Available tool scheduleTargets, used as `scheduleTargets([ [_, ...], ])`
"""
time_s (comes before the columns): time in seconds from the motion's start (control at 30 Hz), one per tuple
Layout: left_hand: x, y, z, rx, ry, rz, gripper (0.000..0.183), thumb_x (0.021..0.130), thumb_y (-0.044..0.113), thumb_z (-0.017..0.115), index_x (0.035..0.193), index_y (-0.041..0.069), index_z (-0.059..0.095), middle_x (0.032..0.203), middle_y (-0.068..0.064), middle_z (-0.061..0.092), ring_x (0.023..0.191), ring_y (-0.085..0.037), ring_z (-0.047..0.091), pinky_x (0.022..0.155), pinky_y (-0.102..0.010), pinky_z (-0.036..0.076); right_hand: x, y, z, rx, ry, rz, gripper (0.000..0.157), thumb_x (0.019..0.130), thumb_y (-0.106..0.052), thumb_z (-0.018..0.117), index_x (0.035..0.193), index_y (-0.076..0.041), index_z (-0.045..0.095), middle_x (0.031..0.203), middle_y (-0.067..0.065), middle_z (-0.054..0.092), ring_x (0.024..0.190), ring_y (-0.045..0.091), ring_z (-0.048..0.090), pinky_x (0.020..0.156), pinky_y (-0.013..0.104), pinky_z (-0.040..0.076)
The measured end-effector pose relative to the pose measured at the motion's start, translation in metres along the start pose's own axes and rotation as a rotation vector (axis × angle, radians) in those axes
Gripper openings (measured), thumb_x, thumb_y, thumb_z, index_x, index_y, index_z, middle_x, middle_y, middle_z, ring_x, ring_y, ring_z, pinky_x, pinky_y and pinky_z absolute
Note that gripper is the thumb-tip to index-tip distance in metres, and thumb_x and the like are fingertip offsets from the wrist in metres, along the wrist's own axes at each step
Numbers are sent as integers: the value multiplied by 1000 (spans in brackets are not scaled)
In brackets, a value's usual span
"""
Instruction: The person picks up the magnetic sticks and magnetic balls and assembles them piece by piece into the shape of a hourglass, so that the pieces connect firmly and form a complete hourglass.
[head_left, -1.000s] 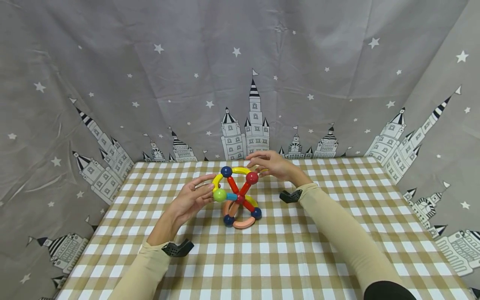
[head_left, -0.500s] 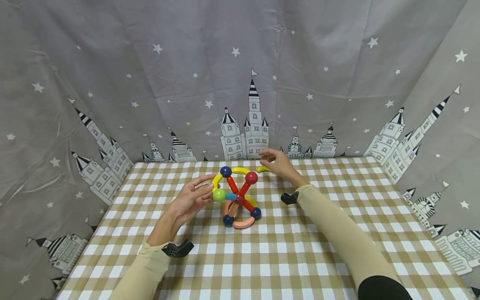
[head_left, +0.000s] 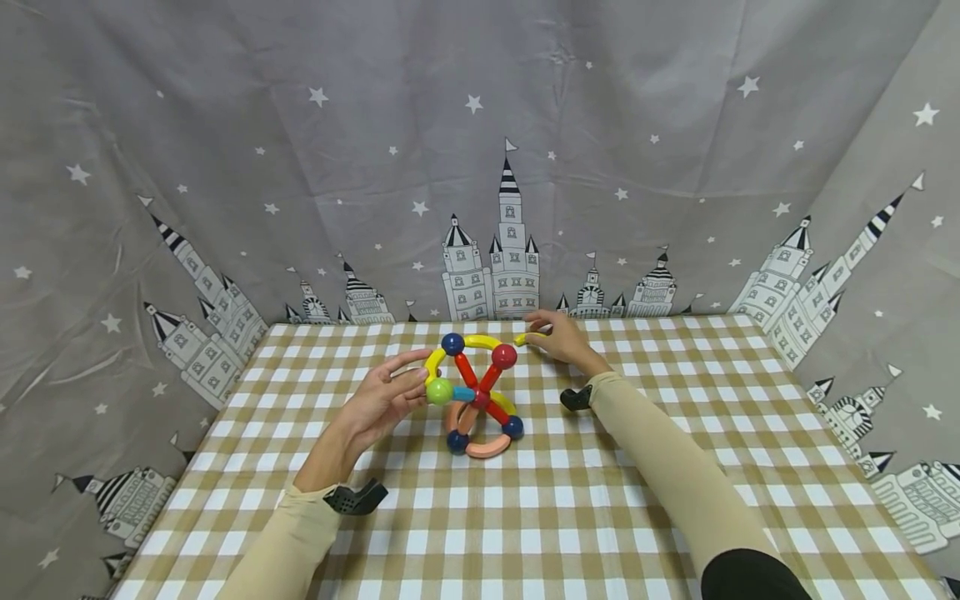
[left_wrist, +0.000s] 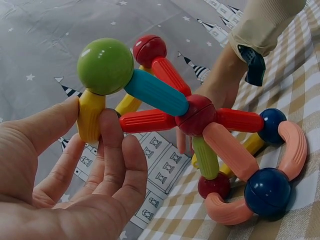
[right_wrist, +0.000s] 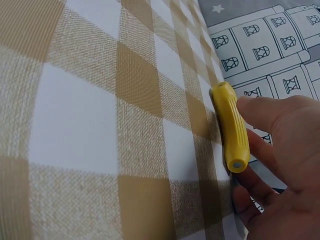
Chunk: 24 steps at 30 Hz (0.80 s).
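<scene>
A construction of magnetic rods and balls [head_left: 480,398] stands mid-table, its base a ring of blue and red balls with curved rods. In the left wrist view, a green ball [left_wrist: 105,66] tops a short yellow rod, with a blue rod running to the red centre ball [left_wrist: 196,115]. My left hand [head_left: 382,400] pinches that yellow rod [left_wrist: 91,117] between thumb and fingers, just below the green ball. Behind the construction, my right hand [head_left: 562,340] has thumb and fingers around a loose curved yellow magnetic rod [right_wrist: 231,127] low at the tablecloth.
A brown-and-white checked cloth [head_left: 480,533] covers the table. Behind it and along both sides hangs a grey curtain [head_left: 637,100] printed with castles and stars, close beyond my right hand.
My right hand has moved away from the red ball at the construction's top, to the right, and come down onto the loose yellow rod. My left hand has kept its hold.
</scene>
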<state>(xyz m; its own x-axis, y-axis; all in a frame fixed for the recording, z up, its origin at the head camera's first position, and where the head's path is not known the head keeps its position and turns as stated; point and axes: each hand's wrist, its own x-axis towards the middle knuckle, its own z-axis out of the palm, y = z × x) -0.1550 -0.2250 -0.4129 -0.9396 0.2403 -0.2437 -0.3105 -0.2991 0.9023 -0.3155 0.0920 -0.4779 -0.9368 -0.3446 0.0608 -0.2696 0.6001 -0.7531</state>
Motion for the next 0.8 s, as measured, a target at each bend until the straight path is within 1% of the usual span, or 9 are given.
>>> scheduleTargets([
  [0.1,0,1,1,4,2,-2,57,103,9,63,153,1,39,134,-16,53,106,-19,68,88,-31,56,2,1,0,-9,-6,5,39,97,-15,72,134,-4,65,123,16,70,114,32,65,100,45,50],
  [0.23,0,1,1,2,7,-4,56,102,9,64,152,1,40,133,-15,54,105,-20,68,87,-31,56,2,1,1,-19,-12,23,35,97,-13,72,130,-4,67,122,15,71,112,32,66,100,45,51],
  [0.57,-1,-1,0,-16,-3,13,48,103,8,62,148,3,45,126,-12,60,103,-19,69,87,-33,55,0,-2,1,-40,-31,35,27,95,-8,72,122,-5,73,119,14,72,111,31,65,99,46,51],
  [0.7,-2,-1,0,-11,-7,15,49,103,8,62,148,3,46,126,-12,60,104,-19,69,88,-35,55,-1,-4,-1,-49,-52,47,26,95,-6,70,121,-6,74,120,13,71,111,30,65,98,45,51],
  [0.8,-2,0,0,-13,-12,23,50,103,7,62,149,2,44,130,-15,59,104,-20,69,88,-34,55,-1,-7,-4,-61,-58,47,28,93,-4,70,121,-6,74,120,14,71,109,30,65,96,44,51],
])
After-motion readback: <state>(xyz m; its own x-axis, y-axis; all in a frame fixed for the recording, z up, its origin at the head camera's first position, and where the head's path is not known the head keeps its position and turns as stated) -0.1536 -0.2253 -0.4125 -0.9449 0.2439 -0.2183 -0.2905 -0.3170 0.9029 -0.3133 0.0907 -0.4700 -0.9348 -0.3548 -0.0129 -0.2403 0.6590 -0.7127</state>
